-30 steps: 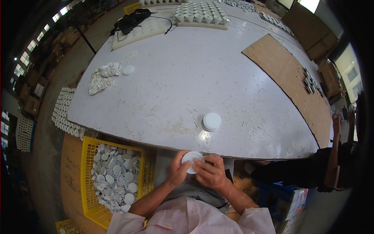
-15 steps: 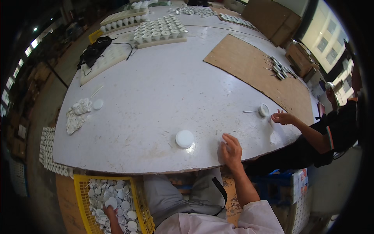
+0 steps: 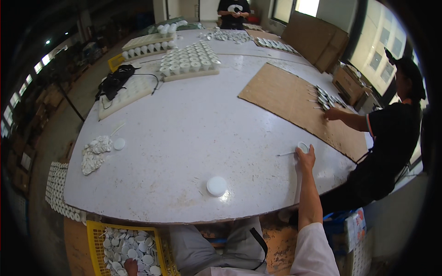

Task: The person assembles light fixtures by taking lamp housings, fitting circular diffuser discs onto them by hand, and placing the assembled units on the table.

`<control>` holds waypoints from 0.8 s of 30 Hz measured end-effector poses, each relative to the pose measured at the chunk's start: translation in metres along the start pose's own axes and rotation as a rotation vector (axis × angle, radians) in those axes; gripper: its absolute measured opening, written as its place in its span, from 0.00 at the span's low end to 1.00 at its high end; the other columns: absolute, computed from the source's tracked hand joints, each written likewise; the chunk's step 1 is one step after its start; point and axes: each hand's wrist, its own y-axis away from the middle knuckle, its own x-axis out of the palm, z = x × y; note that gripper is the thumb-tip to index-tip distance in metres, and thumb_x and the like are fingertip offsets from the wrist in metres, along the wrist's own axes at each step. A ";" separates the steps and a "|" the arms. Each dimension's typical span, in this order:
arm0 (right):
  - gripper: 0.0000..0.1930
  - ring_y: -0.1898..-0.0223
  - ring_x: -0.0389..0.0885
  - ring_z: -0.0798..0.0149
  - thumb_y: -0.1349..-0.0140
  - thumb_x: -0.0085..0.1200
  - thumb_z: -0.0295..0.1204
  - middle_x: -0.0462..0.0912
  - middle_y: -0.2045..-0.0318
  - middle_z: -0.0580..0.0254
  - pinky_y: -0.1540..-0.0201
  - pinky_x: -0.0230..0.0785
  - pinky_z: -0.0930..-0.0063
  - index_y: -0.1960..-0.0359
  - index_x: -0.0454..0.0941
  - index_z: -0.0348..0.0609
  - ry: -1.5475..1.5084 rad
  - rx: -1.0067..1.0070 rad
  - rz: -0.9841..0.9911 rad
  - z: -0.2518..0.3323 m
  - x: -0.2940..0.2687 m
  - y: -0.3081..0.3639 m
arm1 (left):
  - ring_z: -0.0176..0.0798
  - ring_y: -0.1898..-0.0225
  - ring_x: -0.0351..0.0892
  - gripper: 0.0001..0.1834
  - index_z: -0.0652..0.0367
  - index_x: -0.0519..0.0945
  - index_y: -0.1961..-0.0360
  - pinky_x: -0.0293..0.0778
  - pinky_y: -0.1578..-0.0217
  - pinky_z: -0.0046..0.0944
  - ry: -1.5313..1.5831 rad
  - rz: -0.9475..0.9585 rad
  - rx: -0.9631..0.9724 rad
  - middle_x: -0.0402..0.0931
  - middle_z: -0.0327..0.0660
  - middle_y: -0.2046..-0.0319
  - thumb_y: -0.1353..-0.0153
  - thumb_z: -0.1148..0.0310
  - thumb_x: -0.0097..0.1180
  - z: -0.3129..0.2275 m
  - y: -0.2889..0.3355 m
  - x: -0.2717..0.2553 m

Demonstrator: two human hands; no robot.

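My right hand (image 3: 306, 159) reaches out to the right side of the white table, thumb and fingers closed around a small round white cup-like part (image 3: 302, 147). A thin white lead (image 3: 286, 153) sticks out from that part to the left. Down in a yellow plastic basket (image 3: 93, 248) at the lower left, my left hand (image 3: 131, 267) has its fingers drawn together among loose white discs (image 3: 147, 259). What it grips, if anything, is hidden. A round white lidded piece (image 3: 217, 186) stands alone on the table near the front edge.
A crumpled white cloth (image 3: 95, 154) and a white disc (image 3: 119, 144) lie at left. Trays of white cups (image 3: 189, 64) and a black cable bundle (image 3: 115, 82) are farther back. A co-worker's hand (image 3: 332, 114) touches wired parts on brown cardboard (image 3: 276, 92). Another person (image 3: 233, 14) stands far off.
My right hand has moved right and forward, from beside the lidded piece to the wired part. The co-worker's hand has left that part for the cardboard. My view has tilted up.
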 end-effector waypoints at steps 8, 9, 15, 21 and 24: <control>0.38 0.44 0.70 0.49 0.56 0.67 0.25 0.71 0.44 0.46 0.42 0.63 0.64 0.40 0.65 0.35 -0.268 -0.379 0.147 0.036 -0.046 0.100 | 0.31 0.57 0.80 0.15 0.63 0.79 0.54 0.74 0.54 0.32 0.735 0.485 0.289 0.81 0.43 0.59 0.42 0.71 0.60 -0.337 0.068 -0.009; 0.39 0.45 0.71 0.49 0.58 0.67 0.24 0.71 0.45 0.46 0.43 0.64 0.63 0.40 0.65 0.36 -0.226 -0.574 0.187 0.041 -0.057 0.123 | 0.34 0.53 0.78 0.19 0.65 0.75 0.50 0.72 0.49 0.33 0.759 0.558 0.416 0.79 0.44 0.55 0.43 0.74 0.58 -0.380 0.078 -0.020; 0.41 0.47 0.71 0.44 0.64 0.70 0.24 0.70 0.47 0.42 0.46 0.66 0.58 0.42 0.66 0.38 -0.416 -0.976 0.701 0.125 -0.082 0.255 | 0.43 0.42 0.70 0.41 0.60 0.55 0.34 0.69 0.45 0.39 0.746 0.727 0.626 0.67 0.52 0.42 0.47 0.72 0.62 -0.500 0.101 -0.005; 0.36 0.52 0.74 0.50 0.59 0.70 0.26 0.72 0.48 0.45 0.53 0.70 0.61 0.44 0.69 0.40 -0.571 -0.839 0.983 0.138 -0.073 0.295 | 0.40 0.46 0.73 0.40 0.60 0.58 0.36 0.71 0.49 0.38 0.801 0.606 0.586 0.73 0.48 0.49 0.49 0.78 0.63 -0.489 0.105 0.002; 0.31 0.57 0.76 0.56 0.56 0.69 0.28 0.74 0.52 0.48 0.60 0.72 0.64 0.47 0.72 0.41 -0.598 -0.715 0.965 0.134 -0.047 0.286 | 0.38 0.47 0.73 0.39 0.64 0.61 0.40 0.70 0.47 0.39 0.879 0.598 0.395 0.73 0.45 0.50 0.53 0.77 0.68 -0.465 0.102 0.004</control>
